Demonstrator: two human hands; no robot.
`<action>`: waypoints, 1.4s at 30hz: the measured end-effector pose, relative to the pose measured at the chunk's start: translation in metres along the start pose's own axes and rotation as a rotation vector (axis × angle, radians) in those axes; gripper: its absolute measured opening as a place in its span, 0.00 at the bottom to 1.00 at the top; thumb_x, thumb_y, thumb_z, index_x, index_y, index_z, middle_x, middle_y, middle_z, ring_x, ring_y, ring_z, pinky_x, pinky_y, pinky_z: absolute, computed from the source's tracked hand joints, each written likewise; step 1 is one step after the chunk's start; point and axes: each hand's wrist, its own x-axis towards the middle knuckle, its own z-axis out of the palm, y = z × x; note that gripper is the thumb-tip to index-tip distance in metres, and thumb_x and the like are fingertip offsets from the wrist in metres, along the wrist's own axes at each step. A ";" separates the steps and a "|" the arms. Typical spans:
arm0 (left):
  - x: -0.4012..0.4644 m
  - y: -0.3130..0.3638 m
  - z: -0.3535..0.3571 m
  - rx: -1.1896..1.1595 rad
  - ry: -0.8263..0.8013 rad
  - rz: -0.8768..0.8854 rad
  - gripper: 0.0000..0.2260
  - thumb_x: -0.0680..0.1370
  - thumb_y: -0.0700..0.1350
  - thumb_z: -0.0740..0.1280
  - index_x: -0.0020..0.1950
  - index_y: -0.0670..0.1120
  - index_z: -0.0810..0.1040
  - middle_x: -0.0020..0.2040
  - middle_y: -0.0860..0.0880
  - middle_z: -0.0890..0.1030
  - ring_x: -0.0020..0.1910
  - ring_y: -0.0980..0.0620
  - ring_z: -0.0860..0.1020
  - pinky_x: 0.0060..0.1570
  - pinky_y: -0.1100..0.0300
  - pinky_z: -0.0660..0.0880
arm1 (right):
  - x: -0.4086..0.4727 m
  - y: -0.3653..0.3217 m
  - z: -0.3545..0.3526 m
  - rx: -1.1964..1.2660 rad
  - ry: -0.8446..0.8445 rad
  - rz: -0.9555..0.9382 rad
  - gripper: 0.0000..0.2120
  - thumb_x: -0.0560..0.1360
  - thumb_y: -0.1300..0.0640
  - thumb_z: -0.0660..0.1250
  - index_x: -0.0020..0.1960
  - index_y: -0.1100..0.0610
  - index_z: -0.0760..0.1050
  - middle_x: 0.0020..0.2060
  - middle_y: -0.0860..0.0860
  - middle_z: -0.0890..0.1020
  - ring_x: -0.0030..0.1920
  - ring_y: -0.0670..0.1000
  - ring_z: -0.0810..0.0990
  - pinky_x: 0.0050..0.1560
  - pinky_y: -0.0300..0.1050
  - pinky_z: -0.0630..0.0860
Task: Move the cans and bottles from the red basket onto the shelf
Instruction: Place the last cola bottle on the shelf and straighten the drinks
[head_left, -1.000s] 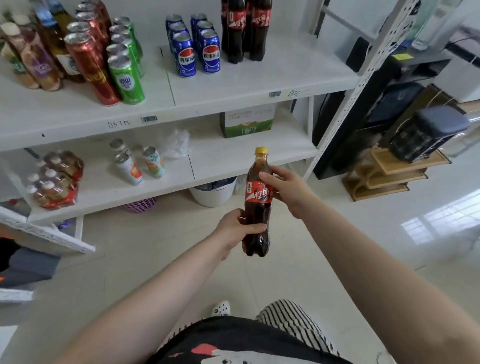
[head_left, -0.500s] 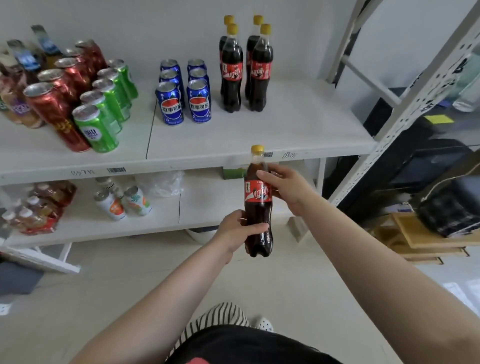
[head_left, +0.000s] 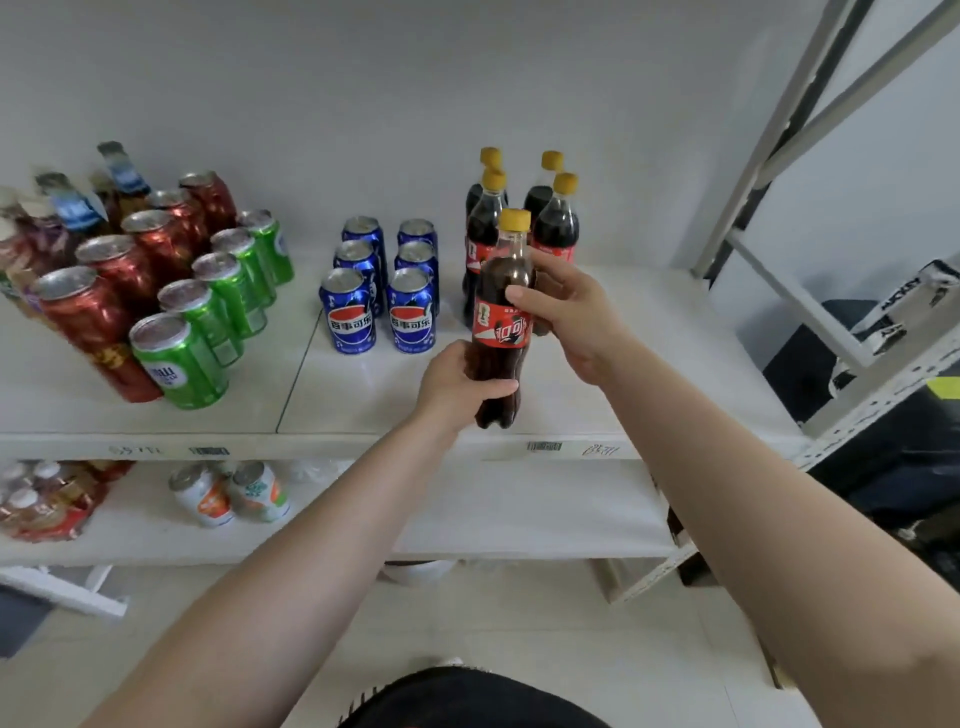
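Now both my left hand (head_left: 457, 387) and right hand (head_left: 569, 312) grip the cola bottle (head_left: 501, 322), seemingly above the shelf (head_left: 363, 395), next setting it upright near the far bottles (head_left: 519, 218).

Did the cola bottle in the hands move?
Yes. The cola bottle went up and toward the shelf; it was below the shelf edge, now it is over its top.

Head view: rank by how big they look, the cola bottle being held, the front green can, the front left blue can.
1. cola bottle, tallest, though nearest the camera, gripped by the left hand and right hand.
2. front green can.
3. front left blue can, though farther back, so unsure.
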 end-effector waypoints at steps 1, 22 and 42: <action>0.016 0.002 -0.001 0.000 0.016 0.015 0.23 0.66 0.38 0.78 0.57 0.47 0.74 0.57 0.46 0.81 0.55 0.46 0.79 0.56 0.49 0.77 | 0.011 -0.001 0.001 -0.006 -0.012 -0.020 0.22 0.74 0.66 0.68 0.67 0.58 0.73 0.50 0.53 0.82 0.40 0.40 0.81 0.36 0.33 0.75; 0.086 -0.024 0.004 0.205 0.053 0.215 0.31 0.68 0.41 0.76 0.68 0.48 0.69 0.65 0.48 0.77 0.64 0.51 0.74 0.63 0.54 0.72 | 0.075 0.048 -0.012 0.014 0.071 -0.004 0.26 0.70 0.60 0.75 0.66 0.56 0.73 0.58 0.55 0.81 0.49 0.48 0.80 0.41 0.37 0.75; 0.126 0.103 -0.034 0.147 -0.211 0.119 0.37 0.73 0.47 0.72 0.77 0.52 0.57 0.76 0.49 0.64 0.72 0.44 0.66 0.68 0.40 0.67 | 0.096 0.087 0.021 -0.342 0.112 0.117 0.39 0.66 0.62 0.77 0.72 0.51 0.63 0.66 0.49 0.75 0.68 0.53 0.71 0.66 0.49 0.68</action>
